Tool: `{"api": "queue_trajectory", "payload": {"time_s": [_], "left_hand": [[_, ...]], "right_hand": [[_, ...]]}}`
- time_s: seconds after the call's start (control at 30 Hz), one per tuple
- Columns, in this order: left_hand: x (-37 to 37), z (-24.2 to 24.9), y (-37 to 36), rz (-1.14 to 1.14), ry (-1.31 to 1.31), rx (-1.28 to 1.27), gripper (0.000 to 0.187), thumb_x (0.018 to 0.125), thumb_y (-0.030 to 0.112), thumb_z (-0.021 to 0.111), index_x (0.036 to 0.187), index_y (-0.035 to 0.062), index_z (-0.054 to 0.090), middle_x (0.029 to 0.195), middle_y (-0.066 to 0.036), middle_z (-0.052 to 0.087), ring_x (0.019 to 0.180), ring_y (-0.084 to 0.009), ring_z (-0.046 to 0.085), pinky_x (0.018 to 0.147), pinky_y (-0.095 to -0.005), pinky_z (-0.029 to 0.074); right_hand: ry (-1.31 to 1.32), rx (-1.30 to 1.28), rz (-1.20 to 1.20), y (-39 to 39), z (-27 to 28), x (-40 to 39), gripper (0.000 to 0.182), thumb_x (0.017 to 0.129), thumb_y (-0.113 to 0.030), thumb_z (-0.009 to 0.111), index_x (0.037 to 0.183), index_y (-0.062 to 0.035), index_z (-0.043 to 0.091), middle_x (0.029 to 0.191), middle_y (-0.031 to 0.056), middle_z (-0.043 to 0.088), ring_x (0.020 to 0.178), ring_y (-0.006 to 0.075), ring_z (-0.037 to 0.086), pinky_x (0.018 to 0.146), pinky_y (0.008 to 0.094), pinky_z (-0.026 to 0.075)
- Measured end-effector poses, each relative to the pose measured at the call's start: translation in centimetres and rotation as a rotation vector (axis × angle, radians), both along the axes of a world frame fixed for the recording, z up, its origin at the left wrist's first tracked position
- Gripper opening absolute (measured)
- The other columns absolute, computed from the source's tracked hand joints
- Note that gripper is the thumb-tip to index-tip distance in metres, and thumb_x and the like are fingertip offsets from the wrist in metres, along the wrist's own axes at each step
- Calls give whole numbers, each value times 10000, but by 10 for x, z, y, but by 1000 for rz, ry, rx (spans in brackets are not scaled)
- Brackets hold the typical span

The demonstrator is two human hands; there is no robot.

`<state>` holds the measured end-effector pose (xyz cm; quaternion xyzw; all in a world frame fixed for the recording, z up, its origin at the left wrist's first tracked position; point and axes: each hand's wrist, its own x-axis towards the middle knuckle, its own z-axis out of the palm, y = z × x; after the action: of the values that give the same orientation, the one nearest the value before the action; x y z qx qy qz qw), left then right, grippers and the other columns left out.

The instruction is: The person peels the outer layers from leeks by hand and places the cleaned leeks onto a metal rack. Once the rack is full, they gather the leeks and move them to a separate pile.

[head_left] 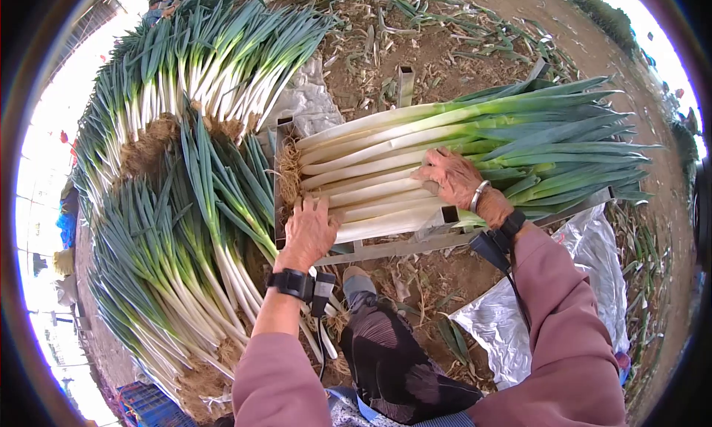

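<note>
Long leeks (393, 139) lie side by side in a metal frame (408, 243), white stems to the left and green leaves to the right. Their roots (289, 167) sit against the frame's left end plate. My left hand (308, 227) rests near the root ends at the near side, fingers apart and pointing forward, on the lowest stems. Across the middle of the stems lies my right hand (451, 178), its fingers bent and spread over the leeks, with a bracelet at the wrist. Neither hand is wrapped round a stem.
Big heaps of leeks (222, 71) and more leeks (170, 271) cover the left side. Silver sheeting (593, 256) lies at the right. Leaf scraps litter the soil behind the frame. A blue crate (152, 405) stands at the lower left; part of a person (159, 10) shows far off.
</note>
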<state>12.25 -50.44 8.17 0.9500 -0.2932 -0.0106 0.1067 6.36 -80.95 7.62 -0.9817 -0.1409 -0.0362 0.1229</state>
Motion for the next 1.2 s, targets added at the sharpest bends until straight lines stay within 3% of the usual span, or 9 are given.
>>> {"api": "queue_trajectory", "payload": {"time_s": [0.2, 0.27, 0.33, 0.4, 0.57, 0.7, 0.87, 1.07, 1.2], "left_hand": [[-5, 8, 8, 8, 184, 161, 543, 918, 439, 464, 1266, 24, 503, 1193, -226, 534, 1098, -387, 528, 922, -464, 437], [-4, 9, 6, -19, 172, 143, 544, 916, 440, 472, 1264, 23, 504, 1172, -219, 546, 1085, -386, 536, 917, -463, 437], [-3, 6, 5, -9, 159, 164, 561, 914, 465, 471, 1262, 26, 506, 1170, -235, 539, 1095, -390, 529, 918, -473, 433], [-4, 2, 9, -34, 147, 123, 617, 918, 483, 461, 1288, -11, 483, 1232, -310, 489, 1148, -437, 483, 938, -492, 437], [-11, 7, 8, -15, 122, 114, 569, 923, 444, 468, 1275, -2, 489, 1204, -257, 511, 1098, -396, 522, 911, -478, 437], [-10, 1, 9, -14, 102, 135, 573, 922, 444, 470, 1283, -1, 481, 1204, -260, 511, 1136, -397, 490, 938, -483, 415], [-7, 7, 1, -4, 170, 179, 581, 931, 444, 444, 1312, 5, 453, 1267, -258, 482, 1182, -397, 463, 971, -476, 396], [-36, 18, 35, -95, 76, 103, 578, 947, 463, 380, 1327, 35, 456, 1401, -220, 400, 1331, -360, 331, 1120, -482, 194], [-81, 73, 114, 14, -20, -27, 485, 905, 325, 550, 1317, 79, 476, 1386, -190, 434, 1339, -336, 330, 1127, -487, 175]], "right_hand": [[136, -151, -289, -10, 22, -32, 323, 883, -349, 556, 1182, -249, 628, 1150, 98, 535, 1094, 278, 479, 948, 446, 380], [-149, -263, -204, -20, 4, -37, 374, 889, -349, 549, 1262, -316, 566, 1159, 89, 521, 1073, 275, 468, 947, 433, 388], [-190, -378, -214, -21, 8, -35, 417, 894, -352, 536, 1308, -311, 521, 1247, 113, 491, 1100, 303, 452, 969, 450, 362], [170, -239, -182, -16, 28, -30, 452, 888, -303, 539, 1336, -270, 491, 1297, 138, 459, 1166, 324, 428, 999, 470, 332], [9, -133, -205, 1, 45, -7, 492, 907, -413, 504, 1338, -178, 464, 1346, 136, 436, 1199, 325, 430, 1027, 489, 307], [-25, -153, -195, 12, 21, 35, 564, 933, -498, 405, 1417, -212, 363, 1474, 131, 306, 1361, 327, 262, 1109, 538, 178], [357, -367, -223, 15, 9, 43, 623, 926, -534, 379, 1480, -323, 189, 1564, 66, 77, 1431, 346, -25, 1107, 612, -30], [360, -433, -203, 16, 9, 47, 648, 911, -565, 386, 1481, -334, 181, 1566, 61, 61, 1434, 333, -9, 1125, 564, -17], [327, -254, -140, -14, 18, 51, 681, 893, -606, 405, 1468, -282, 235, 1539, 117, 162, 1414, 337, 121, 1128, 545, 79]]}}
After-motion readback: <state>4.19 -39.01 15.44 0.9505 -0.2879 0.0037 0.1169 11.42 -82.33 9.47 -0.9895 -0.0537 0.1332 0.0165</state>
